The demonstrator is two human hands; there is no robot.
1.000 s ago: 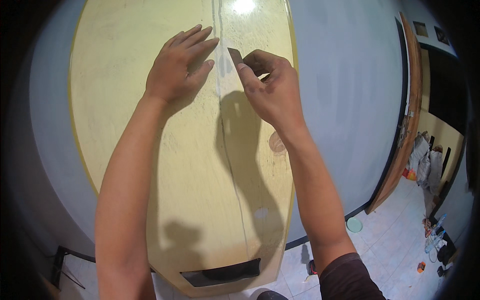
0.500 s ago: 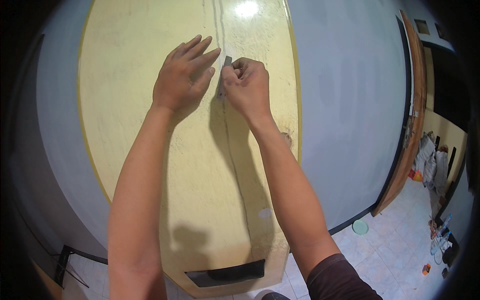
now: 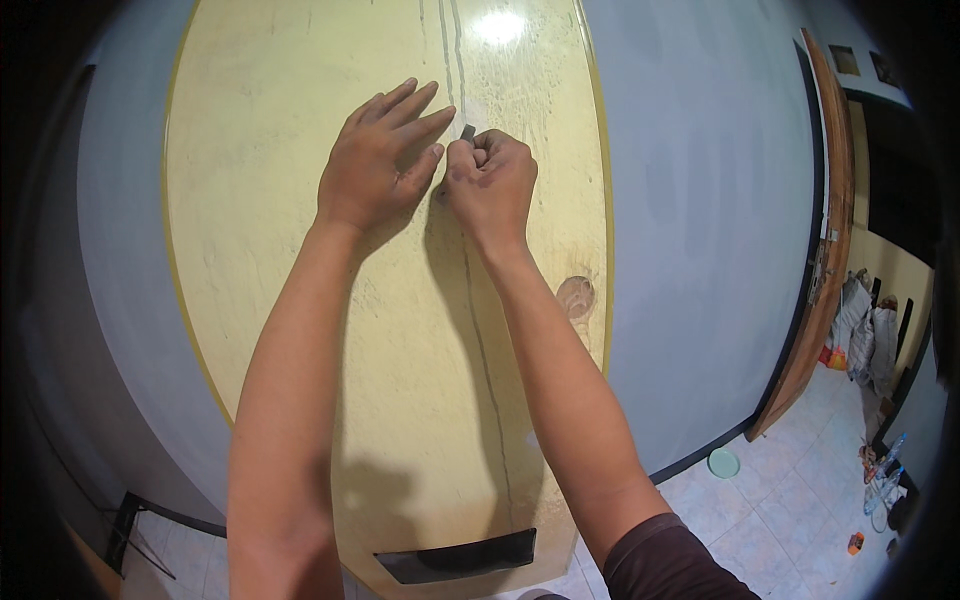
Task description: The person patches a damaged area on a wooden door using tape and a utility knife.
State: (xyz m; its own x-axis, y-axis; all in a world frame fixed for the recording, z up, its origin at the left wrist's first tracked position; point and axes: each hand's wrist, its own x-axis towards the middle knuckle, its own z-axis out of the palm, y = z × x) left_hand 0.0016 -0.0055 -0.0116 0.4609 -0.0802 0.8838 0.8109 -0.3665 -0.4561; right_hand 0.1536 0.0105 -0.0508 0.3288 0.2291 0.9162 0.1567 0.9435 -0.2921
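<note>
Pinching a strip [image 3: 468,132], the right hand [image 3: 497,180] is now staying closer to the left hand [image 3: 380,165], which is spreading uncurled over the board [image 3: 270,130]

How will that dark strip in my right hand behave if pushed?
The dark strip is probably stiff: its exposed end shows no bend. It's likely light, since the right hand alone grips it. Most is hidden, so flex is uncertain.

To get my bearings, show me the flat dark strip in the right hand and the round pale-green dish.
Flat dark strip [image 3: 468,132], head view: its exposed upper end.
Round pale-green dish [image 3: 723,463], head view: its middle.
</note>
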